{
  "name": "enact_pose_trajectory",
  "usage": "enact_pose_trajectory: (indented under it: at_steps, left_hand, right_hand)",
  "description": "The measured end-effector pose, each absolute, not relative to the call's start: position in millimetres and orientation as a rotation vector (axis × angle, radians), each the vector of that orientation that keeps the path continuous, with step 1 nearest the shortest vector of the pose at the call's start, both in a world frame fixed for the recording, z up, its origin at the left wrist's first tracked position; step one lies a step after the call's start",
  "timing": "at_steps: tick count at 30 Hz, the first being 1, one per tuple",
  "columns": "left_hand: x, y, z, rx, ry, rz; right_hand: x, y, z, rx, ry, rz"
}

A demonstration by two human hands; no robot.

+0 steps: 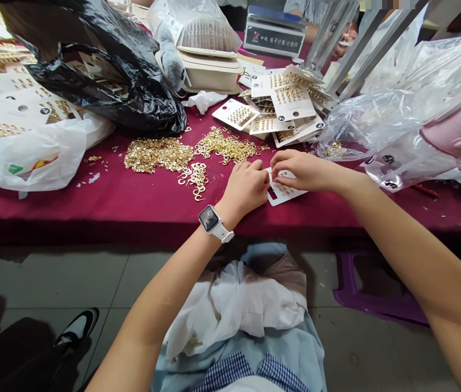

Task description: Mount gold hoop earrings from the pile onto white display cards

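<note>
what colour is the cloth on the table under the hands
Deep red, almost maroon, cloth, plainest in the head view beneath the gold pieces.

two hands (246,188), one watch (214,222), three earring piles (159,154)

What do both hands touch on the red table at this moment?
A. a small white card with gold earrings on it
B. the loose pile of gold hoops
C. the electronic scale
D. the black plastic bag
A: the left hand and the right hand meet over a small white card lying on the red table, with fingertips pinched at its upper edge, apart from the gold hoops.
</note>
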State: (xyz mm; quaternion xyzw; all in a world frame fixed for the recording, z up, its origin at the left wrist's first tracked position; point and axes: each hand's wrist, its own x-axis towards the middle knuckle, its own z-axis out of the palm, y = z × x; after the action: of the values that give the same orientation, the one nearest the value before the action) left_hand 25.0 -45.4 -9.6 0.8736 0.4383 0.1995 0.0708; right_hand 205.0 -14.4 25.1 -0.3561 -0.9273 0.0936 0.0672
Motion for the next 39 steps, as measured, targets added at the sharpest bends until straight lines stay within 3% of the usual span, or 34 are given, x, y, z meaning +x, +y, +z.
enact_pose_trajectory:
  at_steps: [39]
  left_hand:
    - [23.8,-35.2,-16.0,2.58,1.275,0.637]
  right_hand:
    - [209.6,-34.0,2.3,-1.089,-2.498,0.224]
